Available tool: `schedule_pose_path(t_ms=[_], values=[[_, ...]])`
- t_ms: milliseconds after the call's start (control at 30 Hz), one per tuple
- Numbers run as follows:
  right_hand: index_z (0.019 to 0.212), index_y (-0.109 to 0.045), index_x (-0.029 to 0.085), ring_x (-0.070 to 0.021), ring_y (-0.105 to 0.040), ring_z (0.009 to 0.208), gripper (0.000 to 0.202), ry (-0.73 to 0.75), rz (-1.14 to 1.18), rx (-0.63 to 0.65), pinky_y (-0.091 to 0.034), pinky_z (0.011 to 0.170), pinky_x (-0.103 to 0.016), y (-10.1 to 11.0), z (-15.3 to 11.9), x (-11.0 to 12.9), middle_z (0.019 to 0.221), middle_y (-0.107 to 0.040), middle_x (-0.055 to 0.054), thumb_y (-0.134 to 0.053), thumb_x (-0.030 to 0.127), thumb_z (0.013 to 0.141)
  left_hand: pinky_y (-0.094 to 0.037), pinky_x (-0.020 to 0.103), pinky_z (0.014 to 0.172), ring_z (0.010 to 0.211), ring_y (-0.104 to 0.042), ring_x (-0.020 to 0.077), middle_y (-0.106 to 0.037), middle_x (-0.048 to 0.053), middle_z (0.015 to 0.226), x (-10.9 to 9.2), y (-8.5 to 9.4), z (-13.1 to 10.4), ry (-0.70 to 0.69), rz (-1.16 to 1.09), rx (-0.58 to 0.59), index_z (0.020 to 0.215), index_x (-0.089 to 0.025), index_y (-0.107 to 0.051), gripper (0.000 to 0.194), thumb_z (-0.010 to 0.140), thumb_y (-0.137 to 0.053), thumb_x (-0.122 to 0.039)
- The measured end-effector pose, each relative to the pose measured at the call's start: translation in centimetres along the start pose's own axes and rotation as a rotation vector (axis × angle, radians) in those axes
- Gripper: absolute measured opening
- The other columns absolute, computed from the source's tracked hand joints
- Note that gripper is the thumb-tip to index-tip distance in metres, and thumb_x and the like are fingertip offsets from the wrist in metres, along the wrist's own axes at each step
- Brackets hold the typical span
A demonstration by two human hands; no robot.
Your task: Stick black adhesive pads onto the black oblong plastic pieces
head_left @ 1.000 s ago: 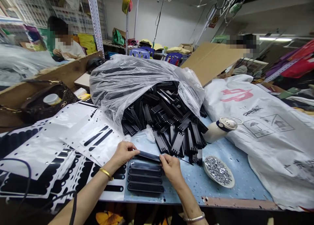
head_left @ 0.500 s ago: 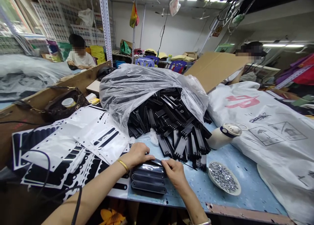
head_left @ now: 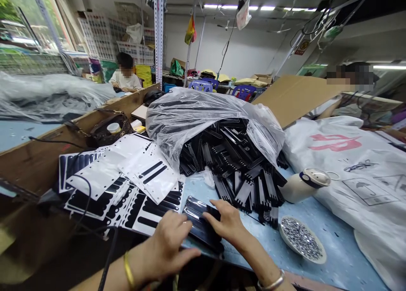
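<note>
a blue table point(head_left: 203, 191) is carrying everything here. on its right side, a white sack point(head_left: 317, 157) with red print is spreading toward the near edge, probably left there because it is too bulky for elsewhere. in the middle, farther off, a clear plastic bag point(head_left: 177, 113) is opening toward the near side, seemingly so that its black toothed pieces point(head_left: 234, 160) are spilling within reach. white sheets point(head_left: 152, 177) with black strip shapes are overlapping on the left, likely to save room. a pale bottle point(head_left: 294, 188) is sitting right of the pile, and just nearer a bowl point(head_left: 312, 261) is lying, apparently handy for the right side.

the left hand point(head_left: 173, 236) is spreading its thumb, gripping nothing, its fingers lying at the strips' left side. the right hand point(head_left: 230, 221) is touching their right end with thumb and fingers (whether it is pinching one, i cannot tell). the black strips point(head_left: 201, 223) are lying close together between the two hands at the near edge, perhaps being held even from both sides. smallest, silvery bits point(head_left: 301, 238) are filling the bowl, which is presumably stopping them from scattering.
</note>
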State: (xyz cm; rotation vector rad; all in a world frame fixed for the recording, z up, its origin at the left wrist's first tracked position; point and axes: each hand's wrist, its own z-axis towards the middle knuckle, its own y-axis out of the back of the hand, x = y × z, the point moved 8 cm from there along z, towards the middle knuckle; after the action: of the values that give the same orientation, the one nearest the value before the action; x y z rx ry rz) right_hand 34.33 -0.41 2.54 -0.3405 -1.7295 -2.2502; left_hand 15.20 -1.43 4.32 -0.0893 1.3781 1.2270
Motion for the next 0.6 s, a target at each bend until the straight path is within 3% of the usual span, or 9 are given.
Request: schedule_pose_path(t_ms=[67, 167, 267, 367, 467, 600], values=[[0.104, -0.073, 0.02, -0.0248, -0.067, 0.082, 0.041, 0.024, -0.028, 0.035, -0.051, 0.076, -0.034, -0.9, 0.4, 1.1, 0.087, -0.073, -0.007, -0.072, 0.048, 0.074, -0.05, 0.037, 0.07, 0.076, -0.065, 0.0253, -0.069, 0.011, 0.081, 1.3, -3.2, -2.9, 0.206, -0.271, 0.077, 0.083, -0.023, -0.068, 0.029, 0.081, -0.064, -0.051], [0.1, -0.073, 0.02, -0.0235, -0.066, 0.079, 0.039, 0.018, -0.074, 0.055, -0.05, 0.072, -0.032, -1.7, 0.6, 1.5, 0.082, -0.072, -0.006, -0.072, 0.05, 0.075, -0.044, 0.027, 0.053, 0.059, -0.063, 0.0184, -0.068, 0.006, 0.072, 4.5, -10.1, -6.1, 0.683, -0.809, 0.245, 0.085, -0.019, -0.061, 0.052, 0.069, -0.067, -0.069], [0.09, -0.073, 0.018, -0.0232, -0.066, 0.073, 0.039, -0.016, -0.117, 0.061, -0.049, 0.067, -0.031, -2.2, 0.4, 1.1, 0.078, -0.07, -0.007, -0.068, 0.055, 0.077, -0.037, 0.021, 0.045, 0.056, -0.067, 0.0185, -0.068, 0.008, 0.075, 5.8, -13.9, -6.6, 0.945, -1.256, 0.198, 0.091, -0.018, -0.05, 0.078, 0.055, -0.064, -0.085], [0.084, -0.071, 0.018, -0.0243, -0.064, 0.074, 0.042, -0.045, -0.145, 0.082, -0.047, 0.068, -0.032, -2.4, -0.2, 1.2, 0.078, -0.069, -0.009, -0.065, 0.059, 0.078, -0.042, 0.021, 0.046, 0.071, -0.073, 0.0256, -0.069, 0.012, 0.09, 5.7, -14.1, -6.1, 0.996, -1.444, 0.083, 0.106, -0.021, -0.04, 0.091, 0.047, -0.07, -0.084], [0.083, -0.071, 0.018, -0.0265, -0.063, 0.078, 0.046, -0.067, -0.147, 0.128, -0.045, 0.07, -0.034, -2.5, -0.6, 1.8, 0.081, -0.069, -0.01, -0.066, 0.063, 0.075, -0.053, 0.029, 0.053, 0.08, -0.073, 0.0301, -0.069, 0.015, 0.089, 4.9, -13.1, -5.9, 1.005, -1.455, 0.0, 0.111, -0.019, -0.038, 0.087, 0.059, -0.067, -0.082], [0.096, -0.073, 0.018, -0.028, -0.065, 0.082, 0.055, -0.09, -0.121, 0.212, -0.045, 0.072, -0.034, -2.4, -0.1, 2.1, 0.086, -0.071, -0.01, -0.071, 0.065, 0.068, -0.054, 0.03, 0.051, 0.081, -0.072, 0.031, -0.067, 0.021, 0.091, 3.5, -12.5, -5.9, 1.035, -1.487, 0.054, 0.096, -0.013, -0.048, 0.073, 0.073, -0.053, -0.082]])
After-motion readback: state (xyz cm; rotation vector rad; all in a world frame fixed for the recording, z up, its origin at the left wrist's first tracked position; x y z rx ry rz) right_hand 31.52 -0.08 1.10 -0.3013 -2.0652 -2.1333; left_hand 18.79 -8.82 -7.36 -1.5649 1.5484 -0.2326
